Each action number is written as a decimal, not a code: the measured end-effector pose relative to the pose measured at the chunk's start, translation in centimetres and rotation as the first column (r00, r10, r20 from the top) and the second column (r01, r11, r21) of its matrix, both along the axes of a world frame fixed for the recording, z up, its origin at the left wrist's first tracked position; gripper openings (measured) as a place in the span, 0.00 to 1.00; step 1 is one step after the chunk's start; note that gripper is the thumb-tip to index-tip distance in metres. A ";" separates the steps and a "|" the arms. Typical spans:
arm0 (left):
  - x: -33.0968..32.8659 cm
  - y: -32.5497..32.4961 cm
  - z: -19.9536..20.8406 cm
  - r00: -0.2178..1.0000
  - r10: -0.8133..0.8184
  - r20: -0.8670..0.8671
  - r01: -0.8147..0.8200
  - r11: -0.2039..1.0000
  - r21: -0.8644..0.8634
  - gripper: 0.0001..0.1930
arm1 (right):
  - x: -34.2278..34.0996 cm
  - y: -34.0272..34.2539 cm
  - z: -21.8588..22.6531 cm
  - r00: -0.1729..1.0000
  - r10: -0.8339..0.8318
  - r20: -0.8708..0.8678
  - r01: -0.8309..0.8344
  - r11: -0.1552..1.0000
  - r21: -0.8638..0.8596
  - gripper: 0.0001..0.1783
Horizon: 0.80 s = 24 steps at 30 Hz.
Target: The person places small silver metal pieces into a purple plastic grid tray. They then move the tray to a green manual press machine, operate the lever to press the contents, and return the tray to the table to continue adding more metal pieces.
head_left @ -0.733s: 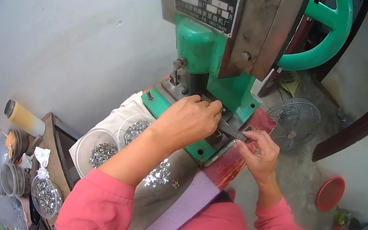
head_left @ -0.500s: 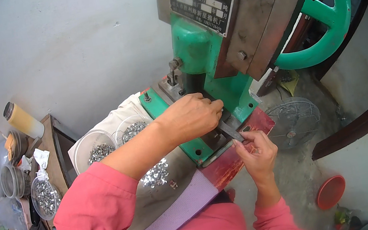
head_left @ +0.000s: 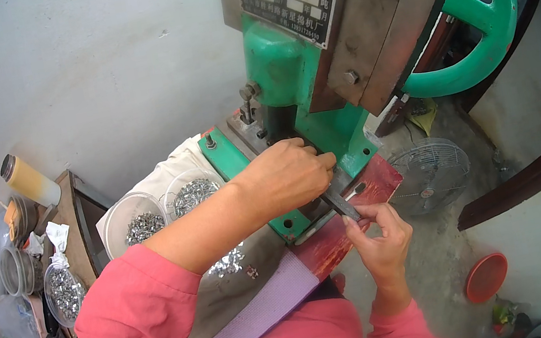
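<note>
My left hand reaches across to the bed of a green hand press. Its fingers are curled downward and closed; whatever they pinch is hidden beneath them. A dark flat metal bar sticks out from the press bed, just right of that hand. The thumb and fingers of my right hand grip the bar's near end. The tool area below the ram is mostly covered by my left hand.
Clear tubs of small shiny metal parts stand left of the press, with loose parts near my left forearm. The green handwheel rises at upper right. A fan and a red basin are on the floor.
The bar's near end and my right hand have shifted slightly toward me, showing more of the bar. My left hand has edged a little right and nearer. The whole view has shifted slightly.
</note>
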<state>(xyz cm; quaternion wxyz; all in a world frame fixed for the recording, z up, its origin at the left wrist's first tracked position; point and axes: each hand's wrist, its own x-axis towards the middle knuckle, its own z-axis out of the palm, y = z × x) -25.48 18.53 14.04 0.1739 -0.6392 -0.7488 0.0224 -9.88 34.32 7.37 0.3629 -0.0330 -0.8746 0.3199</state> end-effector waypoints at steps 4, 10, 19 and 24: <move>-0.1 0.2 -0.2 0.999 0.007 -0.043 -0.009 0.999 -0.047 0.05 | -0.1 -0.1 -0.6 1.000 -0.007 0.004 0.007 1.000 -0.024 0.13; -0.3 0.2 -0.4 0.998 0.016 -0.059 -0.019 0.998 -0.055 0.06 | -0.3 -0.6 -0.6 1.000 -0.019 -0.004 0.019 1.000 0.005 0.13; -0.1 0.0 -0.7 0.996 0.077 -0.039 -0.078 0.997 -0.023 0.05 | -1.2 -1.1 -0.7 0.999 0.004 0.052 0.001 0.996 -0.094 0.12; 2.0 -1.1 -1.2 0.996 0.081 0.040 -0.082 0.996 0.043 0.07 | -2.0 -1.3 -1.9 0.999 0.022 0.026 -0.019 0.994 -0.106 0.13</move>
